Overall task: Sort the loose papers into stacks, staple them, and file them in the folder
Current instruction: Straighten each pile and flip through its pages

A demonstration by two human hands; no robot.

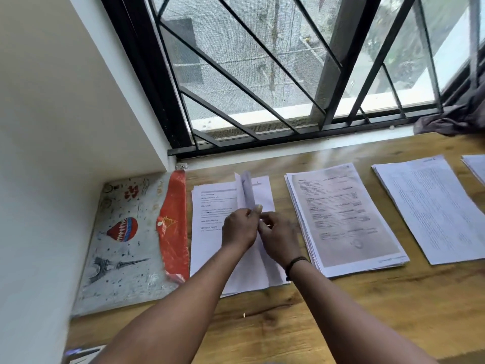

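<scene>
Both hands are working one bit of paper over the leftmost stack. The left hand (240,227) pinches a folded white sheet (246,191) between thumb and fingers, and the sheet stands up with its long axis pointing away toward the window, the crease running lengthwise so it looks like a narrow strip. The right hand (279,236) has its fingers curled in, gripping the near end of the same sheet, with a ring on one finger and a dark band (295,264) on the wrist.

Under them the leftmost stack (210,206) lies flat on the wooden counter (262,324), long side running away from the person, white pages with a few short bold lines of print. Just right of it sits a thicker stack (343,219) whose top page is a greyish photocopy form, edges a bit fanned. Further right there's a third stack (430,206) of dense small print, tilted slightly, and a corner of a fourth (476,165) at the edge.

The folder (131,240) lies at the far left against the wall, a glossy plastic thing printed with a hot-air balloon and Eiffel tower, with an orange-red flap (174,222) and a snap button. Dark crumpled cloth (456,119) sits by the window sill.
</scene>
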